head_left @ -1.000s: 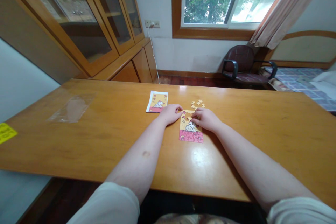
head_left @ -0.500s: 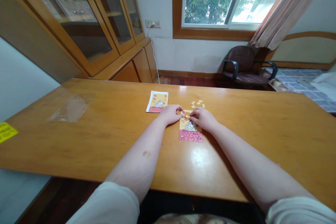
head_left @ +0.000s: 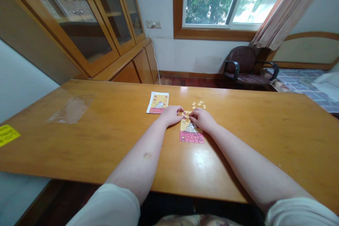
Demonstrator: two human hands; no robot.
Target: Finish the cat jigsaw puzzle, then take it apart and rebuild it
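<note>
A: Where's our puzzle point(head_left: 191, 137)?
B: On the table point(head_left: 106, 130), w/ the picture point(head_left: 160, 101) to its upper left & loose pcs point(head_left: 199, 103) just past its top.
A: How're we placed?
B: L hand point(head_left: 183, 113) at its top-left corner, thumb & fingers slightly apart; R hand point(head_left: 190, 115) over its upper part (can't tell if it's pinching anything).

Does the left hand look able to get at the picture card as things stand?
Probably yes: the picture card lies just beyond the left hand, with nothing visible on it.
</note>
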